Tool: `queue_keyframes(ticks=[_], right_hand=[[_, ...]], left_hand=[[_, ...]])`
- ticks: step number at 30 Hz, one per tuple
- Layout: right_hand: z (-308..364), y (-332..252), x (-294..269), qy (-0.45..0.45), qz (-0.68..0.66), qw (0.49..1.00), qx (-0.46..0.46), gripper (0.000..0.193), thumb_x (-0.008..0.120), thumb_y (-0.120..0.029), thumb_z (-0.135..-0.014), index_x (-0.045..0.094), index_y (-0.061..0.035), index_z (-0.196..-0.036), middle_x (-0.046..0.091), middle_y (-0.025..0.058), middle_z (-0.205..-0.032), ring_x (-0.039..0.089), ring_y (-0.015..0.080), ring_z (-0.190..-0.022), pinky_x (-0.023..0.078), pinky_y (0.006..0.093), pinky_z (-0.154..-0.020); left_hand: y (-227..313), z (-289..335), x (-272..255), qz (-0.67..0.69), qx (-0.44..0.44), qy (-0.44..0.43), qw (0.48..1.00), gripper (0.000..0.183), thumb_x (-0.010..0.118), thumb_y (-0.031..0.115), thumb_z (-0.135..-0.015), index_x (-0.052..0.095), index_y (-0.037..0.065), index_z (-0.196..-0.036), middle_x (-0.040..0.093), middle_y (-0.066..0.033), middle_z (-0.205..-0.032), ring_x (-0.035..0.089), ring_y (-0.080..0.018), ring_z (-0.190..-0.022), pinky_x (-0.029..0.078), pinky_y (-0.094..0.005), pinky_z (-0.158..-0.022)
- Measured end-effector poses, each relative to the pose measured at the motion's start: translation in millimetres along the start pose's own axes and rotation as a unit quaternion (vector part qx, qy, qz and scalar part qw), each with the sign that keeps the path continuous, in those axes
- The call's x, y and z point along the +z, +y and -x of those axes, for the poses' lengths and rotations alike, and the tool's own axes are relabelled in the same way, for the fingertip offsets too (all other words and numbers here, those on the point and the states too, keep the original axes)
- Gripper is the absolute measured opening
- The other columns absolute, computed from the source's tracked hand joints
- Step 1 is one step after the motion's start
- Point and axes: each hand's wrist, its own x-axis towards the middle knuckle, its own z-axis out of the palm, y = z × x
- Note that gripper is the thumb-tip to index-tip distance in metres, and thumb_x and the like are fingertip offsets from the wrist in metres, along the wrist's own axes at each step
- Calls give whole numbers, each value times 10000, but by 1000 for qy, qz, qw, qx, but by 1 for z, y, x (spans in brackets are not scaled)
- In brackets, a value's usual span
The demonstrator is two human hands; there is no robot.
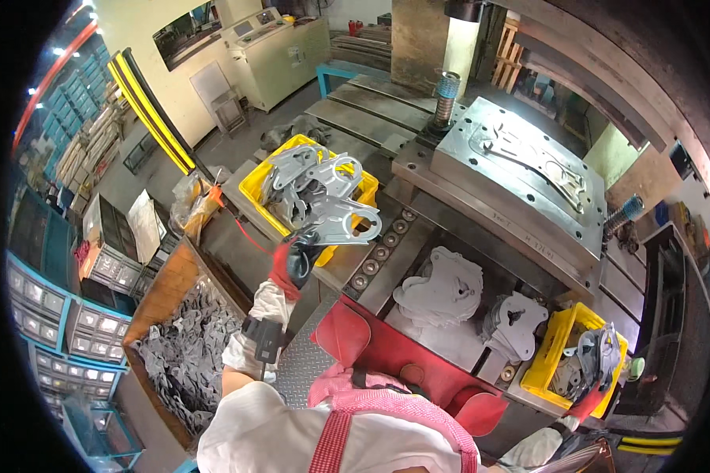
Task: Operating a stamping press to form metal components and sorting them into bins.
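My left hand [301,258], in a dark glove with a red cuff, is closed on the near edge of a grey stamped metal plate [341,224]. This plate has round holes and lies over a heap of similar plates in the left yellow crate [254,188]. At the far right, my right hand [594,396] reaches over the near rim of another yellow crate [543,365]. Its gloved fingers, partly hidden, appear closed on upright stamped metal plates [607,353] there. Between the crates sit a stack of grey plates [440,290] and a smaller stack [517,325].
Beyond the plate stacks stands a heavy steel die block [521,158] with coil-spring posts [447,98]. Red padded flaps [343,331] line the near edge. A rusty bin [162,303] of metal scrap is at left, near a yellow-black striped post [150,110].
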Motion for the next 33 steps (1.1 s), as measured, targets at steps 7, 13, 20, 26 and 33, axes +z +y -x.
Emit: queue_keyframes(ticks=[7,13,20,26,33], right_hand=[[47,-33,0,22,-38,997,-61,491,520,-256,-870,396,17,-1258,428,159,-1282,417,251,-1153,281,339,-988],[83,-62,-12,54,73,996,11,566,539,-352,-849,405,11,-1262,462,206,-1231,452,291,-1106,323,355,-946],[90,-65,14,11,6,999,-32,447,523,-242,-868,443,1,-1235,436,195,-1265,374,270,-1194,249,347,-1003],[137,-89,23,-5,-18,995,-102,393,544,-100,-839,470,-21,-1216,525,131,-1186,465,216,-1100,300,324,-966],[184,-127,66,-191,-47,980,-42,468,612,-148,-786,459,-22,-1209,506,163,-1187,466,273,-1113,332,328,-954]], left_hand=[[42,-61,-172,-266,281,138,912,274,619,139,-781,586,-26,-997,622,-97,-935,593,-164,-818,467,-278,-721],[100,-115,-75,-439,284,133,842,325,651,209,-713,611,-46,-911,647,-145,-874,602,-207,-725,456,-307,-698],[86,-176,-80,-722,169,175,648,632,624,391,-706,456,44,-1207,487,-230,-1183,495,-350,-1062,385,-411,-906],[-18,-69,43,-801,179,-59,568,670,617,467,-713,439,91,-1238,453,-164,-1248,408,-311,-1167,270,-458,-990],[-127,24,95,-821,226,-343,397,794,731,372,-589,387,154,-1270,464,-142,-1212,436,-292,-1115,334,-420,-936]])
